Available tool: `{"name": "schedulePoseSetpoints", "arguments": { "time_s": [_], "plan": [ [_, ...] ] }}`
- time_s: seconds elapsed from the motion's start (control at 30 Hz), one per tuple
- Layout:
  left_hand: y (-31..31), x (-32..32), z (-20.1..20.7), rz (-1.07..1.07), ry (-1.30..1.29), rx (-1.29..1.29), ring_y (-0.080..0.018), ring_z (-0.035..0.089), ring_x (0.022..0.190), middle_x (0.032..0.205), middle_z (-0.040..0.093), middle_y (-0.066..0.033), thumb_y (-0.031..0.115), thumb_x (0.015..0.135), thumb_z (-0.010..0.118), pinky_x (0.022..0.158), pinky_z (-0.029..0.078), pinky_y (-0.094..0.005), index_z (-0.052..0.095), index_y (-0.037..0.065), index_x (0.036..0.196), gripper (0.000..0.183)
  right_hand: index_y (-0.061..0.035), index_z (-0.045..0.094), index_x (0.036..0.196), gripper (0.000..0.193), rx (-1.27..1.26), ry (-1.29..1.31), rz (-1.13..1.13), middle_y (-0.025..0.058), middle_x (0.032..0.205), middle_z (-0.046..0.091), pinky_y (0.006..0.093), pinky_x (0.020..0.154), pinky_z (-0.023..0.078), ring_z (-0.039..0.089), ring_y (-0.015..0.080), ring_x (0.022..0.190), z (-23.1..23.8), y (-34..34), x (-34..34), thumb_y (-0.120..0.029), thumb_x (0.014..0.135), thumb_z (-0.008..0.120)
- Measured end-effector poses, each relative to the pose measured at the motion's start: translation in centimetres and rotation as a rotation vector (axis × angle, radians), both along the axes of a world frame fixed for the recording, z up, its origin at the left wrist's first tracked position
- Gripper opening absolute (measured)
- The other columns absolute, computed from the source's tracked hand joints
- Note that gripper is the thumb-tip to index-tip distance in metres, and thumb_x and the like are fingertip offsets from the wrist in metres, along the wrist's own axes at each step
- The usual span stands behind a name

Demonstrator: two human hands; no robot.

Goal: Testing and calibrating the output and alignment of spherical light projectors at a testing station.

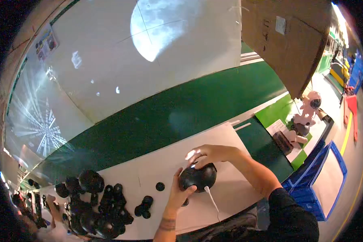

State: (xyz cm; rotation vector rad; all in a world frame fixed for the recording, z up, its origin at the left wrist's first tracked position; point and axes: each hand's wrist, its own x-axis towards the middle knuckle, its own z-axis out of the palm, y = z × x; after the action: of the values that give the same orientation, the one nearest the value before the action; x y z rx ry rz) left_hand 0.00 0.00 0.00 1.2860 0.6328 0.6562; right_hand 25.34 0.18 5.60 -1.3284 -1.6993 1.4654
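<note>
A glossy black, rounded projector [198, 177] with a white cable [212, 200] is held over the white tabletop [230, 161]. My left hand [179, 194] grips its left side, thumb across the near face. From above, my right hand [209, 155] curls its fingers over the top and front, and bright light falls on the fingertips. What those fingers pinch, if anything, is too small to make out. A small black disc [160, 186] lies left of my left hand. Another dark round piece [185, 202] shows partly behind that hand.
Many black parts [97, 213] are heaped at the left; a small black cluster [144, 207] lies nearer. A moon picture [157, 28] shines on the white board ahead. At right are astronaut-shaped figures [304, 119], a blue crate [330, 181] and a hanging cardboard sheet [286, 40].
</note>
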Motion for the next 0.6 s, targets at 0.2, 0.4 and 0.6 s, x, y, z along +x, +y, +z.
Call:
{"name": "schedulePoseSetpoints", "arguments": {
  "time_s": [0.2, 0.4, 0.6],
  "plan": [
    [0.3, 1.4, -1.0, -0.006, -0.041, 0.040, -0.0260, 0.049, 0.123, 0.136, 0.046, -0.0171, 0.025, 0.073, 0.086, 0.100, 0.047, -0.0365, 0.020, 0.002, 0.150, 0.105, 0.0000, 0.062, 0.116, 0.048, 0.081, -0.109, -0.037, 0.0110, 0.116, 0.065, 0.0323, 0.097, 0.044, 0.059, 0.0211, 0.112, 0.7, -0.1, 0.0, -0.030, 0.082, 0.076],
    [-0.1, 0.7, -0.3, 0.004, -0.049, -0.021, -0.0263, 0.050, 0.122, 0.136, 0.045, -0.0174, 0.021, 0.073, 0.085, 0.101, 0.046, -0.0373, 0.020, 0.002, 0.150, 0.102, 0.0020, 0.060, 0.117, 0.046, 0.094, 0.060, 0.074, 0.0101, 0.116, 0.066, 0.0316, 0.097, 0.044, 0.061, 0.0206, 0.108, 0.6, -0.1, 0.6, -0.027, 0.084, 0.074],
    [0.3, 0.5, -0.1, -0.003, 0.000, 0.008, -0.0270, 0.049, 0.123, 0.136, 0.045, -0.0183, 0.024, 0.073, 0.086, 0.102, 0.044, -0.0373, 0.020, 0.001, 0.150, 0.104, 0.0016, 0.058, 0.120, 0.049, 0.102, 0.121, -0.020, 0.0098, 0.112, 0.069, 0.0320, 0.097, 0.044, 0.061, 0.0186, 0.108, 0.5, -0.2, -0.2, -0.025, 0.083, 0.075]
  ]
}}
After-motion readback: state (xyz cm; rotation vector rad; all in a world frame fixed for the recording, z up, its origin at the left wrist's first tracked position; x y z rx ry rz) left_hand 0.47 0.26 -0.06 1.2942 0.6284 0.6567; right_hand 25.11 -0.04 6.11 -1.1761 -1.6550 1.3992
